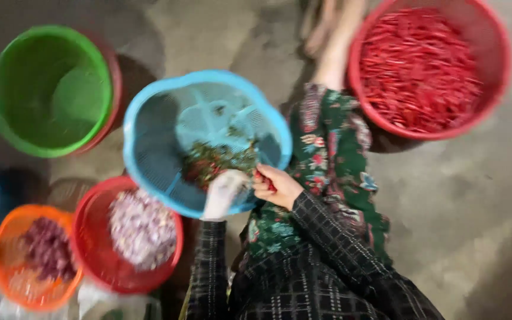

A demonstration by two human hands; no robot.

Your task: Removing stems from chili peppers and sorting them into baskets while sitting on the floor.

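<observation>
Now the right hand (275,185) pinches a red chilli (263,176), gloved left hand (225,191) curled at the blue basket (149,154) rim, apparently mid-destemming, stalk next.

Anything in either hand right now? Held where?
Right hand pinches a red chili at the blue basket rim; blur hides which end. Left hand, gloved, touches the basket; nothing visibly held.
</observation>
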